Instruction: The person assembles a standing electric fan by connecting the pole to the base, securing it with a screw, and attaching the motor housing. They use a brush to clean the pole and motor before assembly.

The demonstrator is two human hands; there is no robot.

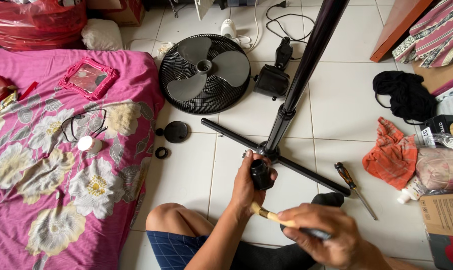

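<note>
Just below the fan stand's cross base [291, 165], my left hand [246, 187] is gripping a small black cap [261, 174]; my right hand [326, 235], beside it, is clasping a brush [274, 216], bristles touching the cap's underside.

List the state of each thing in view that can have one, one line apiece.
small black part: held up in the left hand
brush: held in the right hand, tip at the part
fan guard with blades: flat on the floor, detached
fan stand: upright on its cross base
screwdriver: lying on the floor, untouched
</note>
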